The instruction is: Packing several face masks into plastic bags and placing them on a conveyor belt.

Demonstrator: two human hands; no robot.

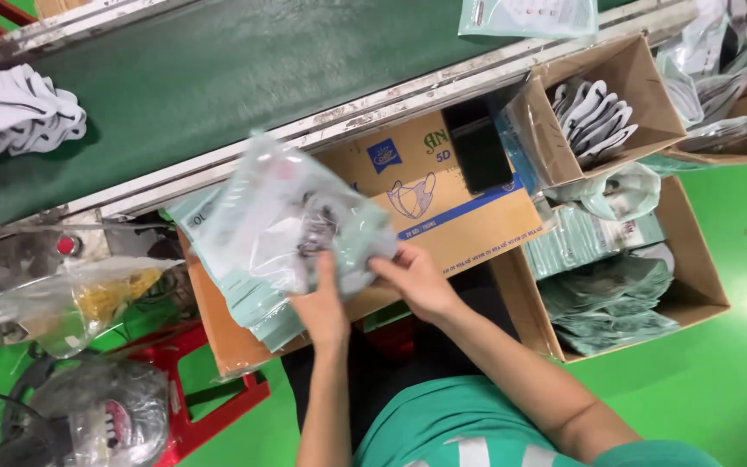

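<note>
Over a flat carton [443, 203] beside the green belt [218, 78], we grip a clear pouch [291, 220] (blurred, something dark inside) with both hands: left hand [322, 307] pinching its lower edge, right hand [415, 278] clamped on its right corner. More pouches [252, 298] are stacked beneath.

Looks like a factory packing line: a green conveyor belt [218, 78] is seen up top, cardboard boxes [624, 259] are stuffed with sealed pouches [607, 303] and loose face masks [594, 117], and the floor [737, 216] is painted bright green like in most plants.
</note>
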